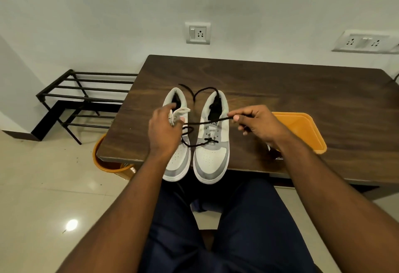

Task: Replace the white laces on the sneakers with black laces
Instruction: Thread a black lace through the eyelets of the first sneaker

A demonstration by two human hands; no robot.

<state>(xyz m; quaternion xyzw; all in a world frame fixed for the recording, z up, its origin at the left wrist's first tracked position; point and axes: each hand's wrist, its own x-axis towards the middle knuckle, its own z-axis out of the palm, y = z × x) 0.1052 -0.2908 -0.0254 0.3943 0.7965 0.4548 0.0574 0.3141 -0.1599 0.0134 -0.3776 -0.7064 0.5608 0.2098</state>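
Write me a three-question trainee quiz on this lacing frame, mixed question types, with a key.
1. True or false: the right hand pinches a black lace.
2. Which sneaker has black lace through its lowest eyelets: A) left sneaker, B) right sneaker?
3. Fill in: the orange tray lies on the ____.

Key: 1 true; 2 B; 3 table.

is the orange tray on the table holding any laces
No, the orange tray beside the right hand shows only its bare bottom, though that hand covers its near left corner.
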